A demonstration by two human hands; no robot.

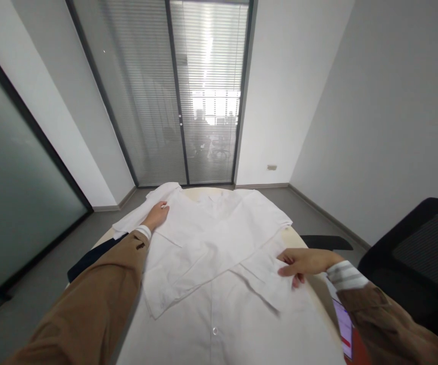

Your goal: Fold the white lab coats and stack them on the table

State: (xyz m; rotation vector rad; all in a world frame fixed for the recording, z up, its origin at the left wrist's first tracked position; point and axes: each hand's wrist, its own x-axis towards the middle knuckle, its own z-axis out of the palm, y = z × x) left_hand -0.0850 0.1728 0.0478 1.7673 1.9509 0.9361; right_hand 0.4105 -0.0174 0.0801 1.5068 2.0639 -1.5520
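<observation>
A white button-up shirt (219, 243) lies spread over a light round table (298, 238), its button front facing up and a button (215, 331) showing low in the middle. Layers of its cloth lie folded slantwise across the chest. At the upper left, my left hand (157, 216) grips the shirt near the shoulder, thumb and fingers closed on the fabric. My right hand (304, 262) pinches a loose part of the shirt by the table's right side; its fingertips partly hide that cloth, which looks like a sleeve end.
A dark cloth-like item (95, 258) lies at the table's left edge, partly behind my left arm. Near my right forearm is a phone with a lit screen (343, 324). A black mesh chair (424, 253) stands close on the right. Glass panels with blinds (211, 101) stand beyond the table.
</observation>
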